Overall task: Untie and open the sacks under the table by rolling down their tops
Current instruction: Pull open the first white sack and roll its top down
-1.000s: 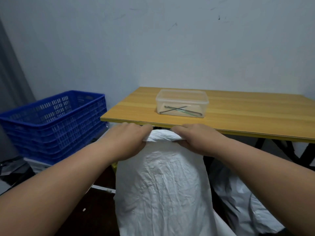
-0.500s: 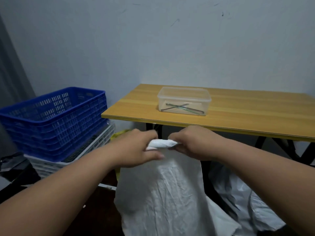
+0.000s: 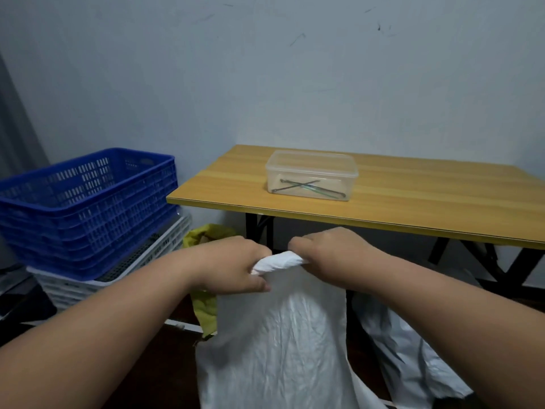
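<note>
In the head view, the bunched, rolled top of a tall white woven plastic sack is gripped at both ends: the left hand is curled round the left end of the roll, with the thumb laid along its underside, and the right hand is curled round the right end, so that only a short twisted length of white material is seen between the two fists. The body of the sack hangs straight down from the grip, creased and standing in front of the table edge. Just left of the grip and behind the left wrist, a yellow-green crumpled sack is partly seen. Below and to the right of the grip, a second white sack lies slumped near the black table legs. Above and beyond the grip, a wooden-topped table carries a clear lidded plastic box holding thin metal pieces. Far left of the grip, a blue slotted plastic crate is stacked on a white crate.
</note>
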